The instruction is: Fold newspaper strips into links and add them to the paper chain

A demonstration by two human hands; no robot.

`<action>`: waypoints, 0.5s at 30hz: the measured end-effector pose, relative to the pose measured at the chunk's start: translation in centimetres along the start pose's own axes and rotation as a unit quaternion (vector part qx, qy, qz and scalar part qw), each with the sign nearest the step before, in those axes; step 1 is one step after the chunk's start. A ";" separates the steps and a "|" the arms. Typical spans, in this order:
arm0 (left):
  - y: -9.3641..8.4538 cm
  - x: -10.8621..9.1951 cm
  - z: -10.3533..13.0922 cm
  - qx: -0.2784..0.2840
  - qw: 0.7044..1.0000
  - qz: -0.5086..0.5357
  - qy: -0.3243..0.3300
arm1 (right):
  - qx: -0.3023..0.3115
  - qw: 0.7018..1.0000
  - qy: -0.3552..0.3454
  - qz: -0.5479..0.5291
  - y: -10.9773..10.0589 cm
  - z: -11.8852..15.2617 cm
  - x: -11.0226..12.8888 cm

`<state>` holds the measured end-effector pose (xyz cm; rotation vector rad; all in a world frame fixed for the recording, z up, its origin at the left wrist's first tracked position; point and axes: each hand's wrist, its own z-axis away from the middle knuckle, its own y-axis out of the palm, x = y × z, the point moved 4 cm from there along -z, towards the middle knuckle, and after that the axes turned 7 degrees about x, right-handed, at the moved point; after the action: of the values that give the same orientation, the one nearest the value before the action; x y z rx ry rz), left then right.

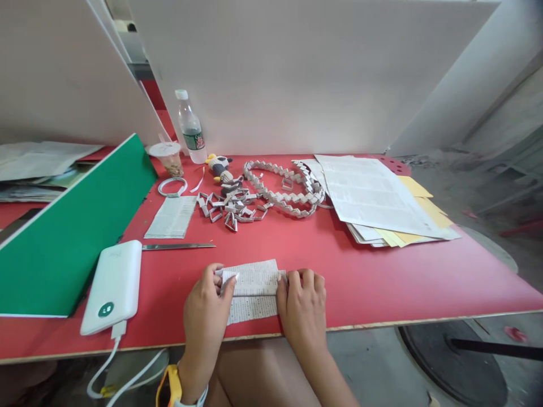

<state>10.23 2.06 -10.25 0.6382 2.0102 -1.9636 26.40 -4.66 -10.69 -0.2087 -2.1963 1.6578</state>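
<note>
Head view: printed paper [252, 282] sits right of the power bank [116, 282]. Left hand [208, 305] pinches its left edge, thumb on top; right hand [302, 302] grips the right edge. Looks like a folding step; next move likely calls for aligned edges, then firm creasing.

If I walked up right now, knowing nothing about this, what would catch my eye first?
Probably the bright red tabletop, with a green panel standing at the picture's left. Next, toward the back, comes a pale zigzag chain curling in a loop, with a tangle of folded links on its left. Near the front edge, the left hand and right hand hold a folded printed paper between them.
</note>
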 end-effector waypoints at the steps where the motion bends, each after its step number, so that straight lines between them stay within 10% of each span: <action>1: 0.1 0.0 0.0 0.001 1.000 -0.006 -0.004 | 0.004 1.000 0.004 0.006 0.1 0.0 0.0; 15: 0.4 -1.0 0.3 -0.059 0.990 -0.097 0.085 | -0.007 0.999 0.046 -0.008 0.2 -0.1 0.4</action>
<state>11.25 1.62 -10.16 0.6213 2.3520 -1.9333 26.05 -4.35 -10.76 -0.2648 -2.1359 1.5935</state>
